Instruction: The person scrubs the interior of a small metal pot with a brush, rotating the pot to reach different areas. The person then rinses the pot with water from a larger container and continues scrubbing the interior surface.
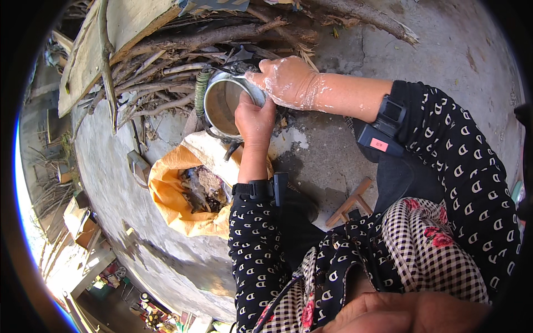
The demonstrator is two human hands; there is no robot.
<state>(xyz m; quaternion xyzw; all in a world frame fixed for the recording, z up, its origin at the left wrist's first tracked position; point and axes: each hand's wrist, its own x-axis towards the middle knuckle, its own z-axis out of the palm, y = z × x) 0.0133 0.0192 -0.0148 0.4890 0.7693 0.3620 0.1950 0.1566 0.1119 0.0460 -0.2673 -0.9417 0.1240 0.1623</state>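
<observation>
A round metal pot (225,106) with a pale, dull inside is in front of me, tilted so that its opening faces me. A handle wound with green cord (202,89) stands at its left side. My left hand (255,118) grips the pot's near right rim, the thumb over the edge. At the upper right rim is my right hand (287,82), smeared with a white, wet substance; its fingertips are at the dark, sooty outer side of the pot, and what they hold is hidden. An orange woven sack (166,200) containing mixed refuse stands open below the pot.
Branches and sticks (179,70) are piled behind the pot, with a wooden board (125,29) leaning at the upper left. A small wooden stool (349,202) is by my legs. Wet patches mark the concrete floor (325,154). A small box-like object (138,166) lies left of the sack.
</observation>
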